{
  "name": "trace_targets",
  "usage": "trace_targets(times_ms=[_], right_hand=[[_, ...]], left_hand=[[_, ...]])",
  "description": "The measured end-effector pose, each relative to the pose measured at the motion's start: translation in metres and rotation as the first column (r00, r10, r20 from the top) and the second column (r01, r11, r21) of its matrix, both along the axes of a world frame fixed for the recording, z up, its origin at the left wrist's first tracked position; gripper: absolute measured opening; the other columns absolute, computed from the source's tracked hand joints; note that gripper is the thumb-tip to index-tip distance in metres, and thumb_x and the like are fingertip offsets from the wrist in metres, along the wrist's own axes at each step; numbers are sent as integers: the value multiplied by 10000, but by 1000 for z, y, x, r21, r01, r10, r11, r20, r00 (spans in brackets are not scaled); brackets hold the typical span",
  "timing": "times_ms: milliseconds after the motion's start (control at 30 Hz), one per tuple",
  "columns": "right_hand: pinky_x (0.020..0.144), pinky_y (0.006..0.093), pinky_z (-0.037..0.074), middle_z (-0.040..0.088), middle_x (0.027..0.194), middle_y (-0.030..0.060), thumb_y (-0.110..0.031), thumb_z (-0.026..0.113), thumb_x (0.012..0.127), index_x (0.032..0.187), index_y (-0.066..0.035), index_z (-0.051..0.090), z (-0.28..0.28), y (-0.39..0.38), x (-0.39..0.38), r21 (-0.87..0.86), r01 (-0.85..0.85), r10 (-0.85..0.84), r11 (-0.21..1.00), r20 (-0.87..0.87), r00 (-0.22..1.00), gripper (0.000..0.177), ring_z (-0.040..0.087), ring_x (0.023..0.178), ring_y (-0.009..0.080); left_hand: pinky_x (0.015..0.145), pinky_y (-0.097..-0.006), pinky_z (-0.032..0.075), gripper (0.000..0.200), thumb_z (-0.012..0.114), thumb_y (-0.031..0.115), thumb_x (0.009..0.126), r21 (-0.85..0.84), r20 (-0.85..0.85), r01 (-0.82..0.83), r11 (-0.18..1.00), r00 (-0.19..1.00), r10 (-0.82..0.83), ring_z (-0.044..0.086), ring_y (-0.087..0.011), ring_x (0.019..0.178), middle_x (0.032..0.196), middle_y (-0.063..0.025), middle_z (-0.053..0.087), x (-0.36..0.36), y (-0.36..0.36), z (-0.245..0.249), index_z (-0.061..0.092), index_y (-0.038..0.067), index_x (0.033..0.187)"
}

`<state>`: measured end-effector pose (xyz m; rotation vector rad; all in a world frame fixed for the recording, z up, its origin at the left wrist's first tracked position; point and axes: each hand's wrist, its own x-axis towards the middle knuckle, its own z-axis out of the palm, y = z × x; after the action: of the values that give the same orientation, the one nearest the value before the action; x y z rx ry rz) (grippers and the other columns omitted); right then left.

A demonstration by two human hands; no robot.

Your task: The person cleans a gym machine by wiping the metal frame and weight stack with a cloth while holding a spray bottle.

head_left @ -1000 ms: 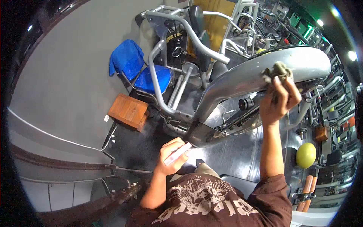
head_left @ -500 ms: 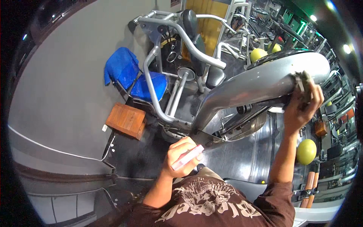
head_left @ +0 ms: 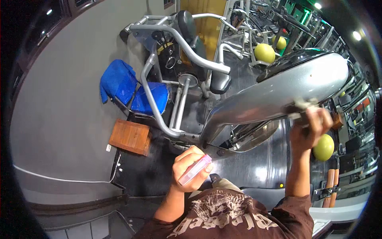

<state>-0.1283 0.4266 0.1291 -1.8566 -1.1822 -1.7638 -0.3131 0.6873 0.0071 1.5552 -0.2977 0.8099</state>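
My left hand (head_left: 186, 167) is closed around a small, slim bottle (head_left: 195, 170) with a pink cap and a clear, pale pink body, held tilted in front of my shirt. My right hand (head_left: 312, 129), partly smeared by motion, grips a crumpled dark and pale cloth (head_left: 300, 107). That cloth is against the lower side of a thick, curved silver machine frame (head_left: 274, 93). A glossy black panel (head_left: 292, 61) tops the frame.
Left of the frame stands a grey tubular exercise machine (head_left: 187, 47) with black pads. A blue chair (head_left: 149, 99) and a wooden box (head_left: 129, 136) sit by the wall. Yellow balls (head_left: 264, 53) and more gym equipment are at the right.
My right hand and the cloth have moved down and left along the silver frame. My left hand still holds the bottle in nearly the same place. The view has shifted slightly.
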Motion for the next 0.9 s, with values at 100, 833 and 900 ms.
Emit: trace_targets(times_ms=[100, 833, 900], right_hand=[[1009, 396, 447, 556, 1242, 144, -56, 732, 912, 1293, -47, 612, 25, -12, 7, 327, 95, -20, 940, -226, 974, 399, 549, 1174, 285], [1021, 393, 439, 534, 1241, 130, -86, 682, 968, 1307, -17, 581, 12, -4, 12, 351, 206, -151, 914, -178, 972, 360, 533, 1180, 256], [973, 398, 452, 517, 1165, 116, -85, 723, 933, 1273, -56, 627, 1, 26, -10, 248, 158, -133, 956, -113, 985, 355, 535, 1110, 271]], left_hand=[[664, -331, 520, 194, 718, 129, 864, -4, -20, -13, 1000, 1000, 13, 629, -233, 707, 805, -147, 658, 6, 1, 1, 643, -48, 841], [671, -332, 527, 201, 720, 136, 865, -24, -10, 11, 1000, 1000, -11, 639, -244, 713, 806, -154, 663, 17, 14, 6, 644, -48, 833], [670, -332, 527, 203, 720, 137, 865, -35, -14, 12, 999, 1000, -13, 639, -244, 713, 805, -154, 662, 18, 16, 6, 645, -49, 834]])
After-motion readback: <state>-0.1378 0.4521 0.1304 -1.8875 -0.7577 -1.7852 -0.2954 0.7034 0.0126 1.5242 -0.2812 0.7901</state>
